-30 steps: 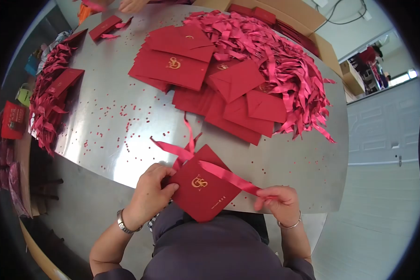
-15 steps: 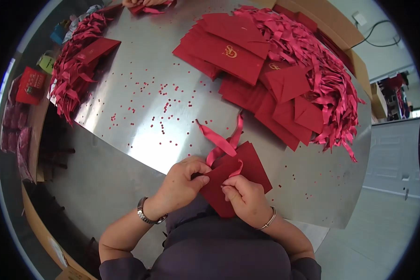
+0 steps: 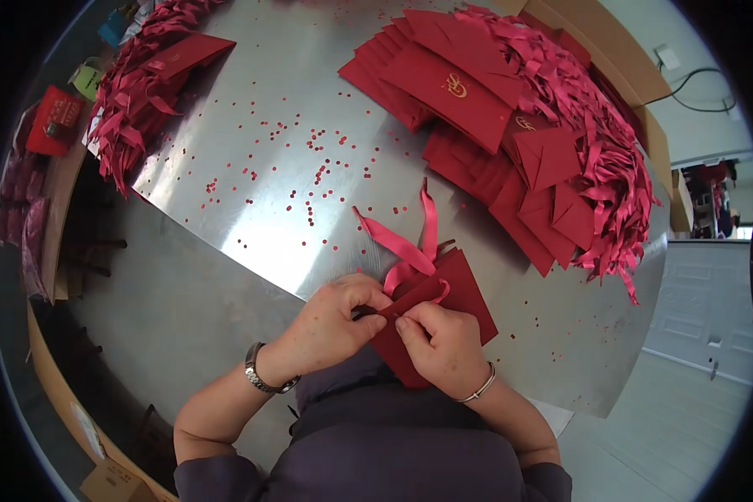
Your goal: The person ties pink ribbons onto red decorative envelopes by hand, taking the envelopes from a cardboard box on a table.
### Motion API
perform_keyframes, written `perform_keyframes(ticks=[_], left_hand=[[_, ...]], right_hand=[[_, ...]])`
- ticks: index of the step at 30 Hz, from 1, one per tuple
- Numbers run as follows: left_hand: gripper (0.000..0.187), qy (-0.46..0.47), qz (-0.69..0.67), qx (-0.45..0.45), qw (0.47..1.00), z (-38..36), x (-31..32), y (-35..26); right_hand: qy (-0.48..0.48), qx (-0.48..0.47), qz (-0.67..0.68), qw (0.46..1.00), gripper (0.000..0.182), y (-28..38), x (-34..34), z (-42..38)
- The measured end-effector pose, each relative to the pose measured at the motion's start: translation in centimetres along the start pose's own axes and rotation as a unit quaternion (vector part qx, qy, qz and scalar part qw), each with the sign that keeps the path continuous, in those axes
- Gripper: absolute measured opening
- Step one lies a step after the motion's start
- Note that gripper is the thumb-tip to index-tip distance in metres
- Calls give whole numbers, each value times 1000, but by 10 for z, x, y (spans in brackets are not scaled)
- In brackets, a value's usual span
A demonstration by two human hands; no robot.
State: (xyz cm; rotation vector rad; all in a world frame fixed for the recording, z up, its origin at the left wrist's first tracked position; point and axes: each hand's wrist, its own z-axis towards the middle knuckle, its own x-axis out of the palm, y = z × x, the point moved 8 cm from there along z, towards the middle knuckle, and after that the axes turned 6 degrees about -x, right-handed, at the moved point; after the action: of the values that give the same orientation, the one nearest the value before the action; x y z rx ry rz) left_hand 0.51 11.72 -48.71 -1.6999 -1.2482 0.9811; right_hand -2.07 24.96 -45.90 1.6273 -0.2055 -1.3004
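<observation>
A dark red paper bag (image 3: pixel 464 289) lies tilted at the front edge of the metal table, close to my body. My left hand (image 3: pixel 335 322) pinches its upper left edge between thumb and fingers. At the same edge, my right hand (image 3: pixel 445 345) has thumb and forefinger pressed together on the end of a pink ribbon (image 3: pixel 444 289), whose tip is mostly hidden by the fingers. Another pink ribbon (image 3: pixel 400 244) rises from the bag in a loop, and its two loose ends point away from me across the table.
Red bags with gold print (image 3: pixel 448 88) are stacked at the back right beside heaped pink ribbons (image 3: pixel 590 125). More ribboned bags (image 3: pixel 138 109) lie at the far left. Red paper dots (image 3: pixel 322 171) dot the metal table (image 3: pixel 263 226). A cardboard box (image 3: pixel 598 46) stands behind.
My right thumb and forefinger have moved up to the bag's edge, closer to my left hand, and less ribbon shows above them. The view has shifted; the other person's hands are out of sight.
</observation>
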Motion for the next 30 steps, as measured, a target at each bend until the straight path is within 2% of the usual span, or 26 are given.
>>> perform_keyframes(ticks=[4, 6, 8, 9, 11, 13, 15, 17, 23, 27, 29, 30], left_hand=[[17, -11, -4, 14, 1000, -1, -1, 0], [15, -52, 67, 78, 993, -3, -2, -12], [14, -63, 83, 94, 990, -2, 2, -15], [13, -72, 102, 111, 986, -3, 3, -17], [15, -80, 122, 122, 982, -2, 4, -15], [17, -90, 142, 135, 977, -3, 3, -17], [16, -85, 116, 108, 984, -3, -1, -15], [15, -85, 125, 109, 982, 0, 0, -12], [10, -65, 136, 100, 983, 5, 0, -13], [10, -82, 138, 97, 982, 4, 1, -17], [9, -77, 155, 88, 981, 5, 4, -23], [11, -73, 171, 80, 979, 6, 4, -25]], right_hand=[[34, -12, -46, 998, 17, 3, 3, 10], [43, -27, -72, 996, 18, 8, 4, 13], [84, -106, -226, 965, 17, 28, 9, 16], [85, -105, -225, 965, 17, 33, 10, 16], [115, -172, -353, 913, 18, 45, 21, 13], [111, -183, -345, 914, 17, 45, 20, 13], [108, -198, -338, 914, 16, 44, 19, 13], [110, -154, -243, 951, 17, 34, 13, 11], [102, -75, -170, 977, 21, 15, 12, 15], [99, -72, -184, 975, 17, 20, 15, 20], [97, -123, -298, 942, 13, 35, 22, 19], [96, -122, -298, 942, 13, 38, 24, 19]])
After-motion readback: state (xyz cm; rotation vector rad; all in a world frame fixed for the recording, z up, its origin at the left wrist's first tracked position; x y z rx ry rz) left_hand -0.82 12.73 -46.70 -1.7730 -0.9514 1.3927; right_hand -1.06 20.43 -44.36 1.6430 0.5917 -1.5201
